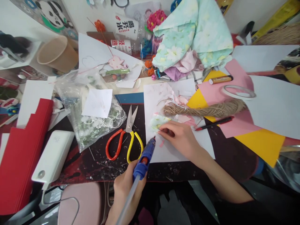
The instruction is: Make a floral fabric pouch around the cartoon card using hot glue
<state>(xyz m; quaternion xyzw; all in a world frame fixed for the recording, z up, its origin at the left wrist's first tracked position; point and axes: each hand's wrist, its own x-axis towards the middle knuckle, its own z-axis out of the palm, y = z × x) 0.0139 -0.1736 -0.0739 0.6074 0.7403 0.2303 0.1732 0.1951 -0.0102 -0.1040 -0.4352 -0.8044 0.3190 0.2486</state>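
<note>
My left hand [127, 184] is wrapped round a blue hot glue gun [145, 154], with a long translucent glue stick [127, 201] coming out of its back end. The gun's nozzle points up toward a small piece of pale floral fabric [156, 122]. That fabric lies on a white sheet of paper [178, 153], and my right hand [179, 136] pinches its lower edge between thumb and fingers. Left of the gun, scissors [129, 128] with one red and one yellow handle lie with their blades apart. A small pink scrap [161, 143] rests near the nozzle.
A twisted hank of twine [203, 109] lies across pink and yellow paper, beside a red-black pen [214, 123] and a tape roll [239, 92]. On the left are a clear plastic bag [93, 131], a white power bank [53, 156] and red card [25, 150]. Floral cloth [192, 34] is heaped behind.
</note>
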